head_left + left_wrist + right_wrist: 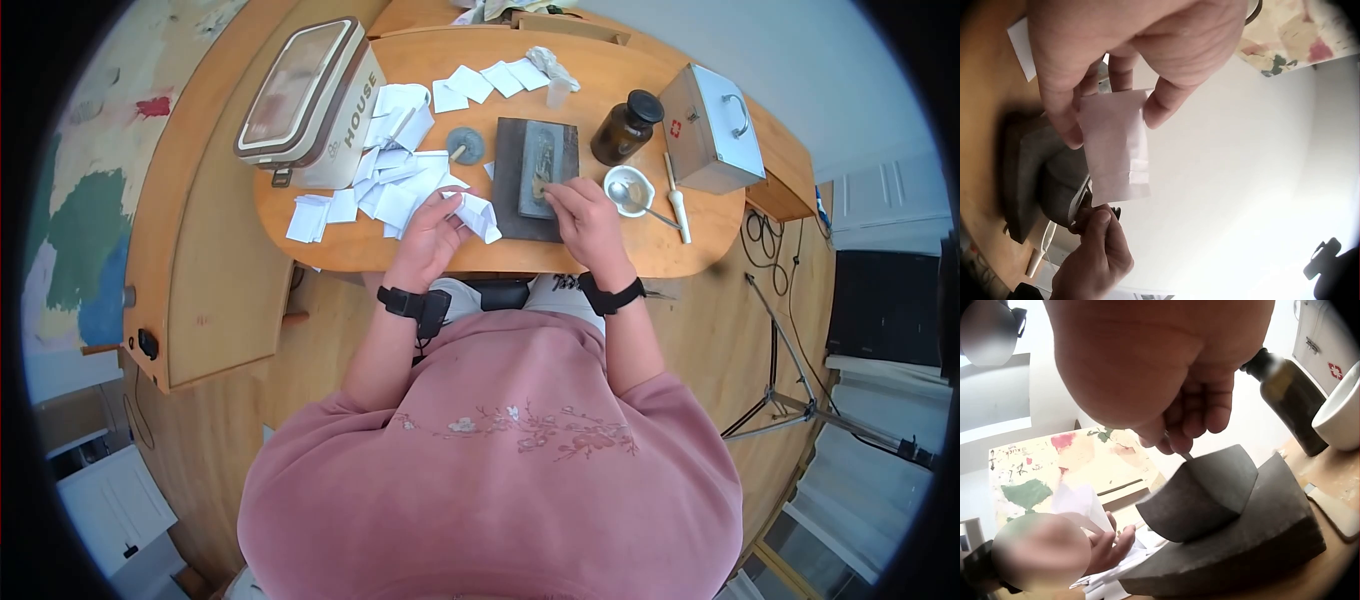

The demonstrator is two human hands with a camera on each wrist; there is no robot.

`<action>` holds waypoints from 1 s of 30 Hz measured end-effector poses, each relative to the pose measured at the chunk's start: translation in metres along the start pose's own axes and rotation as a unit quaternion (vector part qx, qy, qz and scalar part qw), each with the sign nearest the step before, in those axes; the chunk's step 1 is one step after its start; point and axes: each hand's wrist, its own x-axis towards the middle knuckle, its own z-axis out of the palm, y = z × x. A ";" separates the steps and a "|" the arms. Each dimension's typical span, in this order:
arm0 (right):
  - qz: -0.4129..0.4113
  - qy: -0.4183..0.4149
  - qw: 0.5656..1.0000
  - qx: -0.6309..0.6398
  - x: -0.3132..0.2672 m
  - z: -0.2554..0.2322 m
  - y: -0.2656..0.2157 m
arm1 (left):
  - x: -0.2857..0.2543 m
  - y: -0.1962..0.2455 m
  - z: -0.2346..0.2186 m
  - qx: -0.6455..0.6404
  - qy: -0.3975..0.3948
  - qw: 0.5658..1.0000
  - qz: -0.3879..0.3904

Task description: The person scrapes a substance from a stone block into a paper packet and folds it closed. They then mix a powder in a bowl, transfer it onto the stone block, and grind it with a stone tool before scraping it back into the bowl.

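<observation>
My left hand [432, 235] holds a small white paper packet [1116, 147] by its upper end, between thumb and fingers. It hangs left of a grey stone trough [541, 150], which lies on a dark slab [510, 185] and has dark material along its hollow. Over the trough's near end, my right hand [590, 220] pinches a thin tool [1188, 456]; its tip points down into the hollow, and most of it is hidden by the fingers, so I cannot tell its kind. A grey disc [465, 146] with a wooden handle lies left of the slab.
Loose white papers [400, 185] pile up on the left, before a HOUSE-marked box [350, 140]. On the right stand a brown jar [622, 135], a white mortar [616, 180] with a spoon, a pestle [680, 215] and a silver case [700, 130]. A crumpled plastic bag [552, 66] lies at the back.
</observation>
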 end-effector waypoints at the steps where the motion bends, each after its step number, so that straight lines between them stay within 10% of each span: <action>1: 0.016 -0.014 1.000 0.009 0.000 -0.001 -0.002 | -0.002 0.001 0.000 -0.002 -0.001 1.000 0.002; 30: 0.020 0.075 0.997 -0.016 -0.007 0.023 -0.001 | -0.004 0.003 -0.001 -0.001 -0.002 1.000 0.014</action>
